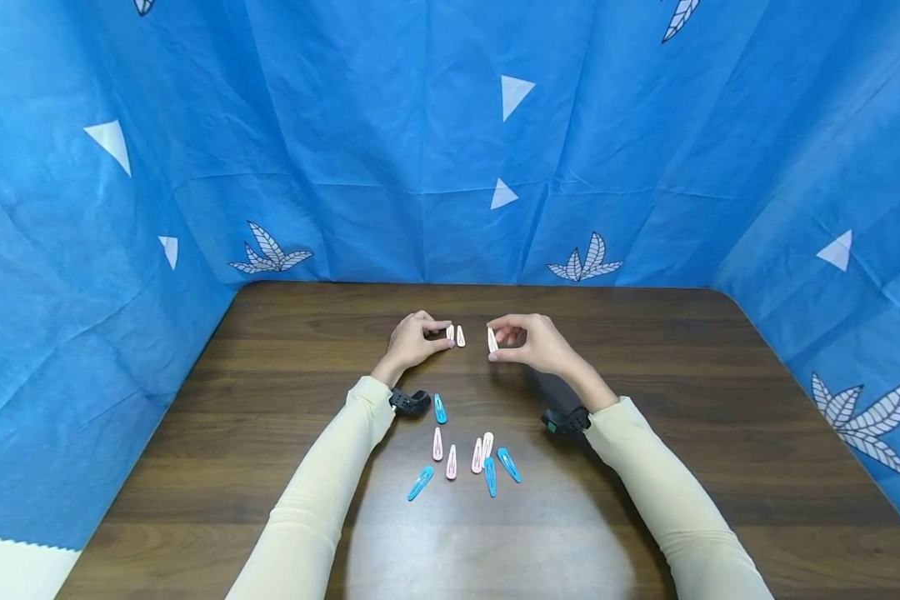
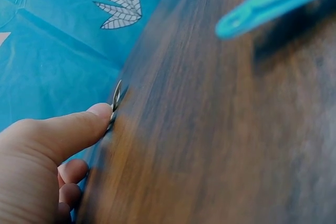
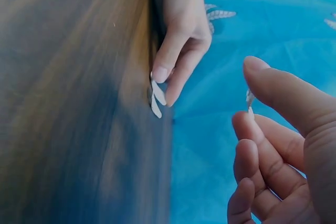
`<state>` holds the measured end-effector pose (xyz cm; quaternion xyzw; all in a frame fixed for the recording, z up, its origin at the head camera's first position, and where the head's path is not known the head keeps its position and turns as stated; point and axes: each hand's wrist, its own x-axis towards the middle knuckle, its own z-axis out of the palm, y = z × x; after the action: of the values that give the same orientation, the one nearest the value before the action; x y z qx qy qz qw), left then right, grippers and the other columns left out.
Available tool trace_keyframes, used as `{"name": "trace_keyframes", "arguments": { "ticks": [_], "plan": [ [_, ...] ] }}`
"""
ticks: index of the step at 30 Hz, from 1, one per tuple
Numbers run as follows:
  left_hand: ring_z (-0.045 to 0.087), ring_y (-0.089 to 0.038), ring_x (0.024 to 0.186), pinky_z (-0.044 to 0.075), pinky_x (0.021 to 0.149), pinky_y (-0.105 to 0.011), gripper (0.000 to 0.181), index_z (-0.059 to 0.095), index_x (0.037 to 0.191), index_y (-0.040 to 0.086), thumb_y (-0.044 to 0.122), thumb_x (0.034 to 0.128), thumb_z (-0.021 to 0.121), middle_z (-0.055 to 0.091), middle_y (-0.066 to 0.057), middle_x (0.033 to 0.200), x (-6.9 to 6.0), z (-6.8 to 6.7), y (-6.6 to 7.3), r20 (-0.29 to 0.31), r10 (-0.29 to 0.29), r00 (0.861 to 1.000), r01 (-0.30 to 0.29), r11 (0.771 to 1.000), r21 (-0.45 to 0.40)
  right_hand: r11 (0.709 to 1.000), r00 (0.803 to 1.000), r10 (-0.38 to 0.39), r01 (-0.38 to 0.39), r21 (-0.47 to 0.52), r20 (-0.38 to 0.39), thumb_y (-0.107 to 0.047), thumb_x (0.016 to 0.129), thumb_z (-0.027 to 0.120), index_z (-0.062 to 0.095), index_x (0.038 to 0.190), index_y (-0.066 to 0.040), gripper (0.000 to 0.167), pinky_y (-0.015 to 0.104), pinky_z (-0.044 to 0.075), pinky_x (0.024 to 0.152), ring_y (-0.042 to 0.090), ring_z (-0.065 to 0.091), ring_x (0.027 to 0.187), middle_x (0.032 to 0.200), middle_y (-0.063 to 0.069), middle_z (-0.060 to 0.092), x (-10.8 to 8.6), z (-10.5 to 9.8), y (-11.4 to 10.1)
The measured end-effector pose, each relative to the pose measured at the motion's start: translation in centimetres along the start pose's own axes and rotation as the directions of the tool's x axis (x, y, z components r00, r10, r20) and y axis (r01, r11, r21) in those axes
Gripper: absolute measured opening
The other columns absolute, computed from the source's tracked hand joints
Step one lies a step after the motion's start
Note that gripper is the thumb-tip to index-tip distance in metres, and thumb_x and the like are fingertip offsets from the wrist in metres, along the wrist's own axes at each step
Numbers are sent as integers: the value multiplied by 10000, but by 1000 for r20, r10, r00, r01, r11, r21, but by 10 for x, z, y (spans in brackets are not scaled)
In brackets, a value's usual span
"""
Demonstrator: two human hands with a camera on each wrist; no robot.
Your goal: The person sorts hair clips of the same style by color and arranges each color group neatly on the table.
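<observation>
Wood-grained table (image 1: 720, 417), creased cloth (image 1: 375, 221).
Left hand (image 1: 412, 340), eleven o'clock, pinched one teardrop clip (image 1: 450, 332); right hand (image 1: 538, 343), one o'clock, another clip (image 1: 492, 340).

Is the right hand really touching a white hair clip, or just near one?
Touching. The head view shows the right hand pinching a white hair clip by its two ends.

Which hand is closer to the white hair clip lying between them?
Left: the left hand is just beside the white hair clip, pinching another clip; the right hand is farther away on its other side, holding a third clip.
</observation>
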<state>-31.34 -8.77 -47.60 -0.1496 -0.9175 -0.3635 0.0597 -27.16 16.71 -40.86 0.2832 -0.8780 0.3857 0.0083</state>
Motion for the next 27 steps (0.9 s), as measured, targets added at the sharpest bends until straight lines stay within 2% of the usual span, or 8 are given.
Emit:
{"name": "trace_keyframes", "arguments": {
  "ticks": [11, 27],
  "plan": [
    [555, -184, 886, 409, 740, -315, 433, 728, 1183, 209, 333, 778, 819, 607, -13, 920, 0, -1, 2, 9, -18, 1000, 18, 1000, -12, 996, 997, 64, -61, 62, -39, -129, 757, 838, 677, 1169, 44, 475, 224, 466, 650, 155, 578, 719, 869, 122, 707, 35, 13, 16],
    [561, -175, 857, 417, 722, -309, 413, 743, 1155, 203, 322, 768, 826, 612, -1, 894, 1, -2, 2, -8, 7, 1000, -7, 1000, 0, 986, 989, 149, -150, 67, 18, -145, 771, 829, 674, 1193, 15, 478, 222, 442, 608, 133, 559, 710, 880, 113, 713, 56, 32, 35]
  ]
}}
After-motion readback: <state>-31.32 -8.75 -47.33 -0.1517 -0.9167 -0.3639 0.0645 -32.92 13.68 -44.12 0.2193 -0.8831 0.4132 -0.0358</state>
